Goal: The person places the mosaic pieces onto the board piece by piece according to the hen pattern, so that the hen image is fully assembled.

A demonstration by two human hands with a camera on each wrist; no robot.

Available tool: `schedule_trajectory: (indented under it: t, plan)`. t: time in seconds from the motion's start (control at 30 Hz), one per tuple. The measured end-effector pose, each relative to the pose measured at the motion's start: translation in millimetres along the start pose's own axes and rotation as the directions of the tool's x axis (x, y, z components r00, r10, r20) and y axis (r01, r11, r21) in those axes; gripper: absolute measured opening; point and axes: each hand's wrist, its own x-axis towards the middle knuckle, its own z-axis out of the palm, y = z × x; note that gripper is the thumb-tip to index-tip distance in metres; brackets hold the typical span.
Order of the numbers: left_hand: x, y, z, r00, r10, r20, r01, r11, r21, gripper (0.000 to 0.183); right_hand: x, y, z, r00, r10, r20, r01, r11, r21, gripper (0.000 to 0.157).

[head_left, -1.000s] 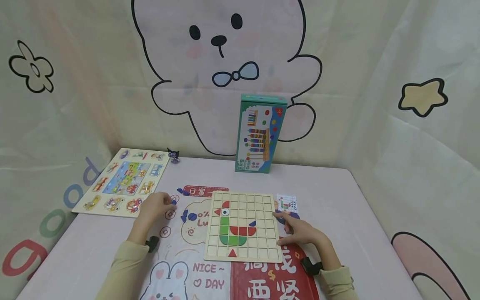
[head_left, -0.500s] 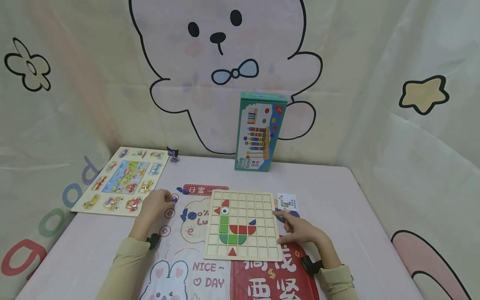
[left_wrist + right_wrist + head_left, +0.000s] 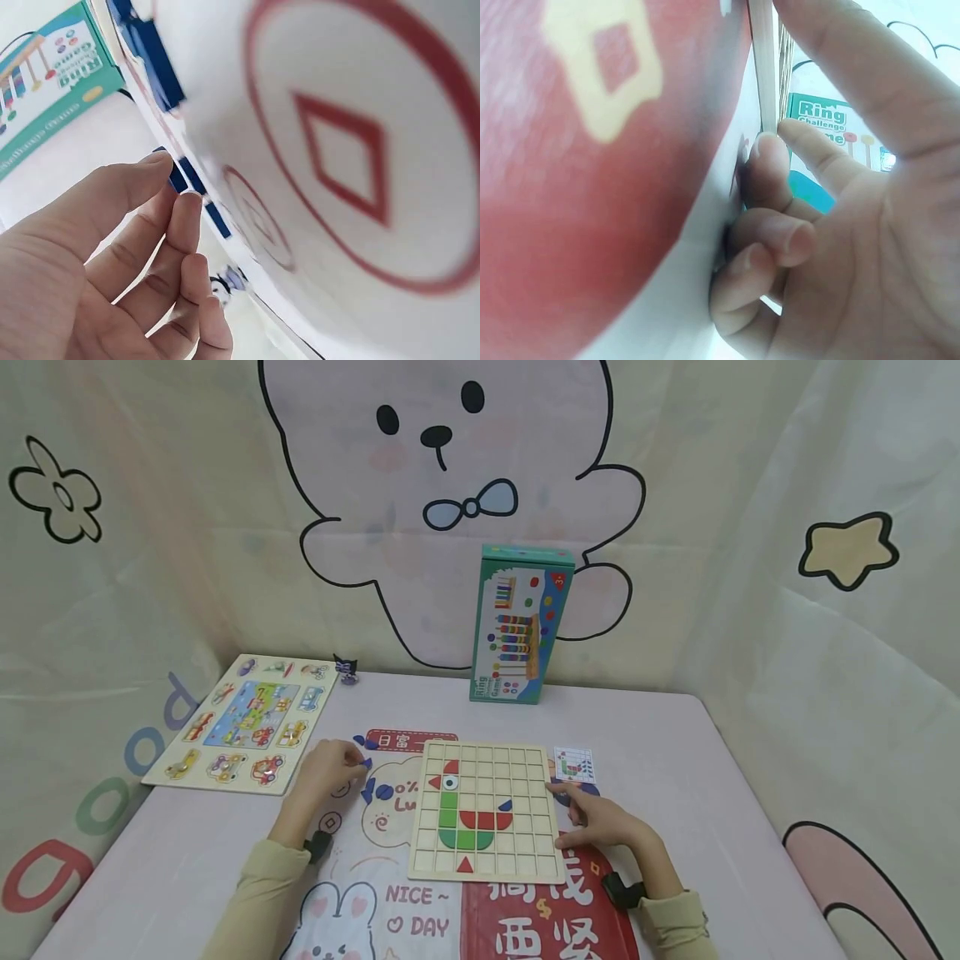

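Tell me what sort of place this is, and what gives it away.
Probably a children's play corner, perhaps staged: a cartoon-printed curtain behind and beside the table, a grid board bearing coloured pieces, and a picture puzzle board.

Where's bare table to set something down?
Free: the table right of the right hand and picture card; the strip between the green box and grid board. Crowded: left of the grid board, with loose blue pieces, the left hand pinching a blue piece, and the puzzle board.
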Motion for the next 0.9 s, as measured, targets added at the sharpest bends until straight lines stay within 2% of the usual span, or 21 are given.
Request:
schedule_trajectory:
  t: [0.1,0.5,0.7,0.9]
  plan:
    - [0.5,5.4,3.5,0.999,0.032,-0.008,-0.032,0.999,0.004,0.016,0,0,-0.2,1.0,-0.005,-0.002,0.005,1.0,-0.002,0.085]
    - [-0.6,37.0,18.2,0.996,0.09,-0.011,-0.09,0.996,0.003,0.015,1,0,-0.8,1.0,-0.006,-0.004,0.006,1.0,-0.003,0.086]
    - [0.8,50.5,26.6,0.989,0.144,-0.016,-0.144,0.99,-0.009,0.013,0,-1,-0.3,1.0,-0.008,-0.003,0.008,1.0,0.003,0.086]
    - [-0.2,64.5,31.2,0.988,0.151,-0.013,-0.151,0.988,-0.029,0.012,0,-1,-0.2,1.0,0.001,-0.003,-0.001,1.0,0.008,0.087]
